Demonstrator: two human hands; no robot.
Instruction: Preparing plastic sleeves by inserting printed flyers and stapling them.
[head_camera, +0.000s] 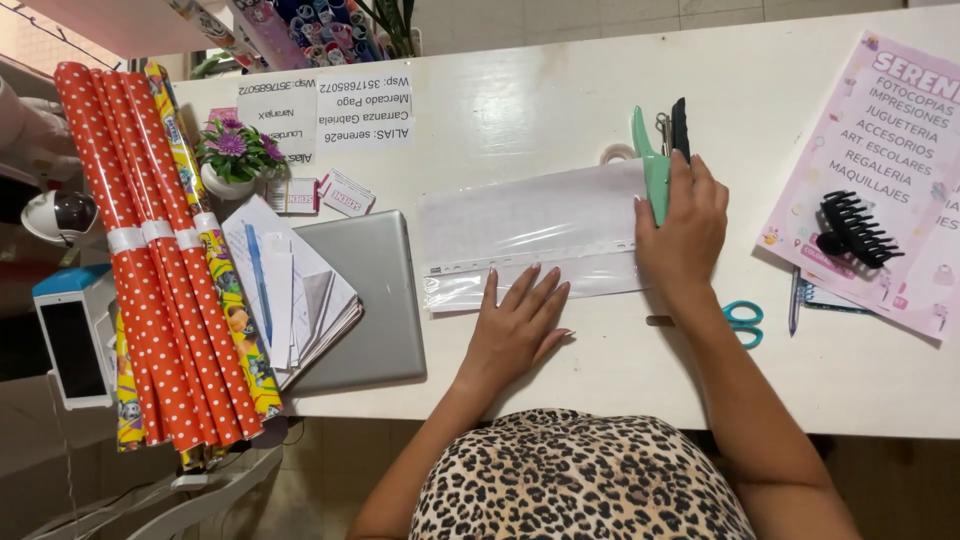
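Observation:
My right hand grips a mint-green and black stapler, held over the right end of a clear plastic sheet protector with a white sheet inside. My left hand lies flat with spread fingers on the near edge of that sheet protector, pressing it against the white table. A roll of clear tape peeks out behind the sheet, just left of the stapler.
A grey closed laptop and a stack of papers lie to the left, beside red dotted wrapping-paper rolls. Teal-handled scissors, a black hair claw on a pink flyer and a small flower pot are around.

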